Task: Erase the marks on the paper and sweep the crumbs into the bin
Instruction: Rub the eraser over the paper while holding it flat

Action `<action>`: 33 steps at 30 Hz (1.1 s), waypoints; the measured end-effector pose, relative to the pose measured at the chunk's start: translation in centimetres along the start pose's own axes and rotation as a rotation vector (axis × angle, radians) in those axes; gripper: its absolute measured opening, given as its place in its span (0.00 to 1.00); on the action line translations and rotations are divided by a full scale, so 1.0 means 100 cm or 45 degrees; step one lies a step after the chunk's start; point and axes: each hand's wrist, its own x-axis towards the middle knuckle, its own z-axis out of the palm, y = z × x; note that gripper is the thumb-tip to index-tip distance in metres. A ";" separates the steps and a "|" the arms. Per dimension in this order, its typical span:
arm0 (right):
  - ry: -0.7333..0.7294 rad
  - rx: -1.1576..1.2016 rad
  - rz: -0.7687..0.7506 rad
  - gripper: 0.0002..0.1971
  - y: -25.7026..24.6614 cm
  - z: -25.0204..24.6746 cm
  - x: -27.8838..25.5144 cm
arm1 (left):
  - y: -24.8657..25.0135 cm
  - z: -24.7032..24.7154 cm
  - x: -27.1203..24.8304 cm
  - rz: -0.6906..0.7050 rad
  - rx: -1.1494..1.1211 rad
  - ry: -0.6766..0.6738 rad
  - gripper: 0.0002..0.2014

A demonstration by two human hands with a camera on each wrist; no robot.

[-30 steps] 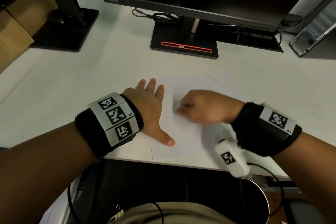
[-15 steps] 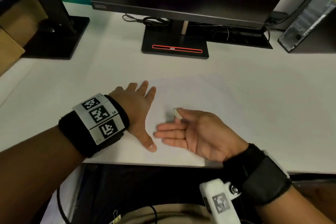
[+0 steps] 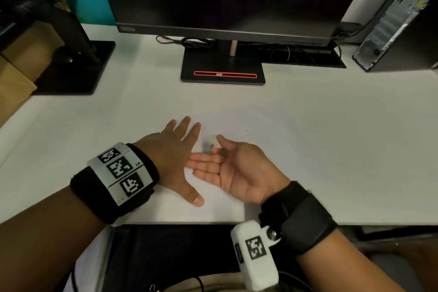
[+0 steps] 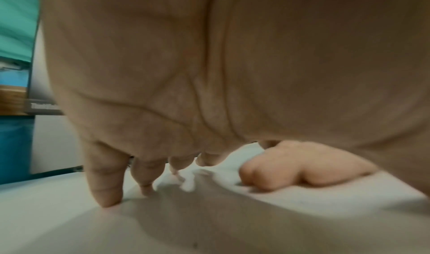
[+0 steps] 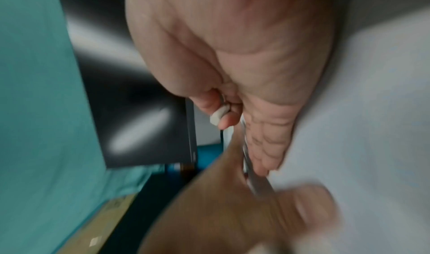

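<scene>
A white sheet of paper [image 3: 272, 149] lies on the white desk, hard to tell from it. My left hand [image 3: 170, 152] lies flat on the sheet's left part, fingers spread, and the fingertips [image 4: 106, 199] press down. My right hand [image 3: 233, 170] sits just to its right, palm turned up, with its outer edge on the paper. Thumb and forefinger pinch a small white eraser [image 3: 214, 141], which the right wrist view also shows as the eraser [image 5: 220, 116]. The other fingers are straight, reaching toward the left hand. A few tiny dark specks [image 3: 310, 124] dot the desk to the right. No bin is in view.
A black monitor stands on its base [image 3: 222, 71] at the back centre, with cables [image 3: 189, 41] behind it. A second black stand [image 3: 75, 66] and cardboard [image 3: 16, 83] are at the left, a computer case [image 3: 398, 14] at the back right. The desk's front edge [image 3: 308, 223] runs just below my wrists.
A second ago my right hand was knuckles-up on the paper with the eraser; it has turned palm-up and drawn nearer the front edge. My left hand stays flat on the sheet.
</scene>
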 end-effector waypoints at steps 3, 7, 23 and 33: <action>0.158 0.236 -0.258 0.21 -0.042 -0.034 0.010 | 0.000 -0.002 -0.002 -0.015 -0.069 -0.015 0.81; 0.531 0.476 -0.693 0.17 -0.082 -0.072 -0.001 | 0.002 -0.005 -0.003 -0.026 -0.099 -0.053 0.80; 0.592 0.436 -0.774 0.15 -0.110 -0.085 0.007 | 0.002 -0.005 0.001 -0.066 -0.033 -0.102 0.82; 0.111 -0.005 -0.123 0.20 -0.061 -0.017 0.041 | 0.004 -0.003 0.000 -0.082 -0.016 -0.108 0.83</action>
